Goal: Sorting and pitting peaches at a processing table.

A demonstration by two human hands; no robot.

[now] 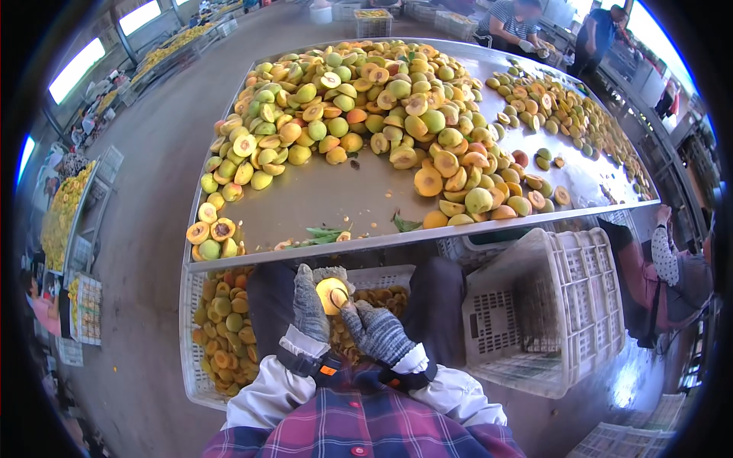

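In grey knitted gloves, both hands meet above my lap, below the front edge of a metal table point(298, 200). My left hand point(314, 303) is closed around a yellow halved stone fruit point(330, 295), its cut face up. My right hand point(375, 332) touches the fruit's lower right side with thumb and fingers; a small curved ring-like piece shows at the fingertips, and whether it is a tool cannot be told. Whole and halved fruit point(366, 103) lie heaped on the table. Between my knees is a crate with fruit pieces point(381, 297).
A white plastic crate point(194, 343) of fruit halves stands left of my legs; another crate point(590, 309) lies tipped at the right. Green leaves point(323, 236) lie near the table edge. People work at the far right, one in a striped shirt point(504, 26), another seated point(667, 269).
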